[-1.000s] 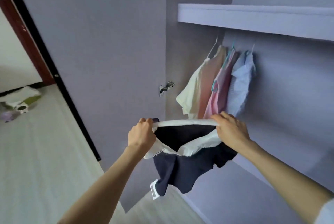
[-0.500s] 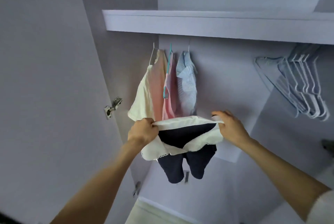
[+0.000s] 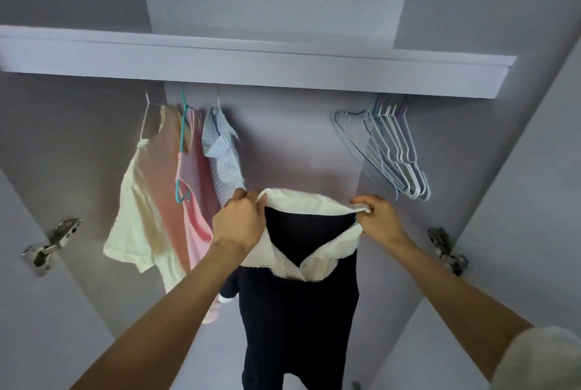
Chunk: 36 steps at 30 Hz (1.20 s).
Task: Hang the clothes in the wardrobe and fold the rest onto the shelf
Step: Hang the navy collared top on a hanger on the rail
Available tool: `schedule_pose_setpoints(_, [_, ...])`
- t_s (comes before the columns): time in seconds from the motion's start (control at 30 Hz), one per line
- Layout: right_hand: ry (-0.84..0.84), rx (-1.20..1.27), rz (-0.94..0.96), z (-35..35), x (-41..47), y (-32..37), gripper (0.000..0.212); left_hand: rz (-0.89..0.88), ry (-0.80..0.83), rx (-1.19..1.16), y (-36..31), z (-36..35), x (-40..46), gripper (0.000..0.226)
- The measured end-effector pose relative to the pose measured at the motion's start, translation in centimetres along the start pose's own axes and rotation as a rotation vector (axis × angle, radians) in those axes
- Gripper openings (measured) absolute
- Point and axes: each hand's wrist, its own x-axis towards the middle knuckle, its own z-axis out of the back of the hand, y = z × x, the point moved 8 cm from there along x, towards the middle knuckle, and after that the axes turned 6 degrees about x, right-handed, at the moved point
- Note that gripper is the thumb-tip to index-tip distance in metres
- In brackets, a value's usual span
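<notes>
you hold a soft dark dress [image 3: 298,311] up in front of the wardrobe.
your left hand [image 3: 240,223] and right hand [image 3: 382,219] each pinch its white collar [image 3: 309,204]; it is light and floppy, so keep hold at the shoulders and fetch a spare hanger [image 3: 386,150].

Navy garment [image 3: 298,311] with white collar [image 3: 301,205], cream top [image 3: 141,219], pink top [image 3: 196,201], blue-striped shirt [image 3: 221,163], lilac wardrobe shelf [image 3: 251,65]

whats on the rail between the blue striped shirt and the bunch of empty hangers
Nothing hangs there: in the head view the stretch between the blue striped shirt and the empty hangers shows only bare back wall.
</notes>
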Motion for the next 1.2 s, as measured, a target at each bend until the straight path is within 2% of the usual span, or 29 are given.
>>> schedule_pose_setpoints(0.1, [-0.016,0.058,0.010,1.5,1.0,-1.3,0.035,0.012,-0.019,-0.102,-2.3,-0.3,1.7,0.040])
schedule_pose_setpoints(0.17, [-0.130,0.072,0.059,3.1,1.9,-1.3,0.032,0.006,-0.017,-0.122,-3.5,-0.7,2.6,0.040])
schedule_pose_setpoints(0.27, [-0.308,-0.152,0.061,5.0,3.7,-1.7,0.034,-0.033,-0.034,-0.082,-5.3,-1.1,3.3,0.039])
schedule_pose_setpoints(0.37, [-0.208,-0.458,-0.122,4.3,6.2,-3.2,0.037,-0.027,-0.033,-0.097,-5.8,-1.3,3.9,0.038])
schedule_pose_setpoints(0.43, [-0.152,-0.538,-0.200,3.9,7.6,-4.2,0.038,-0.012,-0.043,-0.103,-5.4,-1.2,4.5,0.038])
schedule_pose_setpoints(0.5, [-0.173,-0.552,-0.242,4.0,8.8,-4.8,0.033,0.013,-0.058,-0.098,-4.6,-1.0,4.9,0.038])
schedule_pose_setpoints(0.57, [-0.187,-0.512,-0.247,3.8,9.9,-5.2,0.028,0.030,-0.078,-0.094,-3.8,-0.8,5.1,0.036])
schedule_pose_setpoints(0.67, [-0.076,-0.339,-0.156,1.7,11.2,-4.8,0.017,0.046,-0.091,-0.087,-2.8,-0.5,5.1,0.034])
schedule_pose_setpoints(0.87, [-0.062,-0.095,-0.041,-1.2,10.8,-2.2,0.016,0.085,-0.054,-0.098,-1.1,-0.8,4.4,0.035])
schedule_pose_setpoints(0.97, [-0.041,0.126,-0.081,-2.1,9.9,-2.1,0.019,0.094,-0.047,-0.133,-0.5,-0.6,3.7,0.034])
schedule_pose_setpoints(1.03, [0.035,0.284,-0.127,-3.4,8.8,-2.2,0.015,0.115,-0.030,-0.160,0.4,-0.8,2.9,0.034])
schedule_pose_setpoints(1.2, [0.016,0.338,-0.125,-3.0,8.3,-1.5,0.019,0.116,0.021,-0.225,1.5,-1.6,1.2,0.030])
